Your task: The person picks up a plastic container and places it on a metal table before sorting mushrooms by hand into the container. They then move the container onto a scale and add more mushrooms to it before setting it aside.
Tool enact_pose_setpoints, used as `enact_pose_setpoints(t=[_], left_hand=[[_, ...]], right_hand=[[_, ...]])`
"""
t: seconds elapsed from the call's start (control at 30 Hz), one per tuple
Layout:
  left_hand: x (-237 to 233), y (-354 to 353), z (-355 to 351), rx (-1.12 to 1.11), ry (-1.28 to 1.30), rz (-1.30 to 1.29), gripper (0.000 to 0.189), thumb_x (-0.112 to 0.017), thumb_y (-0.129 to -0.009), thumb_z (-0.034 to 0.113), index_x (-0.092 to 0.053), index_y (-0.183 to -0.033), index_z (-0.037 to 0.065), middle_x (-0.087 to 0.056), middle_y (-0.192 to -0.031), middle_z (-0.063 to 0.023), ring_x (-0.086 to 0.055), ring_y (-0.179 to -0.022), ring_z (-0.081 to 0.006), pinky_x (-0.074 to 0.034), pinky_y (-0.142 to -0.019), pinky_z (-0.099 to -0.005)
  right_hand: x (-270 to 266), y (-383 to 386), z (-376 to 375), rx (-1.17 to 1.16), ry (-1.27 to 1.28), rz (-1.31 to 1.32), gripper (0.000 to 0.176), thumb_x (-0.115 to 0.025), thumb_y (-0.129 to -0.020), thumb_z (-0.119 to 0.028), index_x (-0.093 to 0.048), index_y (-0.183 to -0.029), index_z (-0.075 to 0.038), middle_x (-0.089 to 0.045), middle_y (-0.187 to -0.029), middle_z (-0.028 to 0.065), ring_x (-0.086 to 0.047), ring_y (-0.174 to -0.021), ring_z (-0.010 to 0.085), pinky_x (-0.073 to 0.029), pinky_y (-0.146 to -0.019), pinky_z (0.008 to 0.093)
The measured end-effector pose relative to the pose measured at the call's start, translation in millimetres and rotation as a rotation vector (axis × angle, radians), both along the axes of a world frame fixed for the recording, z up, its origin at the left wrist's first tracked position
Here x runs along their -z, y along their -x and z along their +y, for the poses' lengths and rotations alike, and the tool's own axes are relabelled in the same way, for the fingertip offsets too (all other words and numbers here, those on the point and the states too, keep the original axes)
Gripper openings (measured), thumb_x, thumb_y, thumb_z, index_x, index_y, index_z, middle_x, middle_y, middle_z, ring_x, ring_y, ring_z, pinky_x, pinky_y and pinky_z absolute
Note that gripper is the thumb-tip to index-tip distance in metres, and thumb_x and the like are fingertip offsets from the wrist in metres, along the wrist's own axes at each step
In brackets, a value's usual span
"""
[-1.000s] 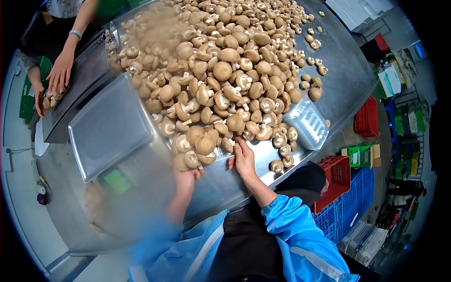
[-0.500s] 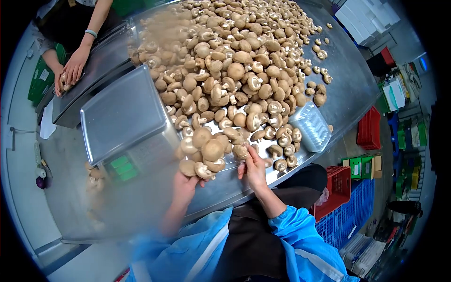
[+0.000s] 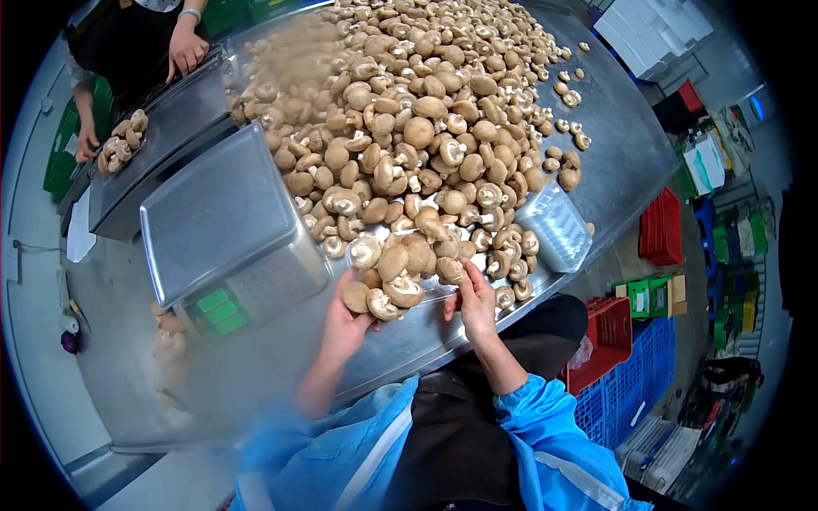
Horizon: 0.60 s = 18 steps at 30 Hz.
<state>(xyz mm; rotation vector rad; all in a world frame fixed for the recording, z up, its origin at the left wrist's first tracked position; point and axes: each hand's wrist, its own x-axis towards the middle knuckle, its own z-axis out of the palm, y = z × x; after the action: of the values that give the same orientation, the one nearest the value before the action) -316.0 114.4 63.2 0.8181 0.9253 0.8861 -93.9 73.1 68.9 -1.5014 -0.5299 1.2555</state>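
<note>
My left hand [image 3: 344,324] cups the near left side of a cluster of brown shiitake mushrooms [image 3: 393,262] at the table's front edge. Its fingers are curled under the caps, and what lies beneath the cluster is mostly hidden. On the cluster's right side, my right hand [image 3: 477,302] pinches a single shiitake mushroom [image 3: 450,271] between thumb and fingers. Just beyond both hands spreads the large heap of shiitake mushrooms [image 3: 417,132], some caps up, some stems up.
Left of the heap stands a scale with a metal pan [image 3: 221,209]. A stack of clear plastic trays [image 3: 555,228] sits to the right. Across the table, a co-worker's hand [image 3: 186,49] rests by another scale [image 3: 175,136] bearing mushrooms [image 3: 123,142]. Red crates [image 3: 607,332] stand at lower right.
The co-worker's hands have come off the mushrooms on the far scale and moved apart. My hands stay at the cluster, its mushrooms slightly shifted; the view has moved a little.
</note>
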Motion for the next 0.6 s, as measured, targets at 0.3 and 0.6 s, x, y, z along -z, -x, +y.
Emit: enact_pose_setpoints(t=[0.3, 0.6], left_hand=[[-37.7, 72.1, 51.4, -0.009, -0.134, 0.134, 0.063, -0.061, -0.083, -0.010, -0.034, -0.139, 0.000, -0.064, -0.106, -0.0132, -0.067, -0.077, -0.0203, -0.054, -0.054, -0.0284], [-103.5, 140.1, 107.5, -0.231, -0.048, 0.248, 0.061, -0.060, -0.082, -0.007, -0.037, -0.138, -0.002, -0.066, -0.093, -0.0120, -0.065, -0.067, -0.0166, -0.053, -0.052, -0.0244]], right_hand=[[-32.3, 50.1, 66.3, -0.219, -0.130, -0.075, 0.037, -0.040, -0.103, -0.020, -0.047, -0.137, -0.006, -0.053, -0.056, 0.0016, -0.049, -0.045, 0.0079, -0.042, -0.045, 0.0222], [-17.2, 137.4, 162.4, -0.360, -0.532, -0.681, 0.036, -0.053, -0.090, -0.009, -0.054, -0.124, 0.003, -0.049, -0.127, 0.0194, -0.045, -0.120, 0.0351, -0.037, -0.103, 0.0405]])
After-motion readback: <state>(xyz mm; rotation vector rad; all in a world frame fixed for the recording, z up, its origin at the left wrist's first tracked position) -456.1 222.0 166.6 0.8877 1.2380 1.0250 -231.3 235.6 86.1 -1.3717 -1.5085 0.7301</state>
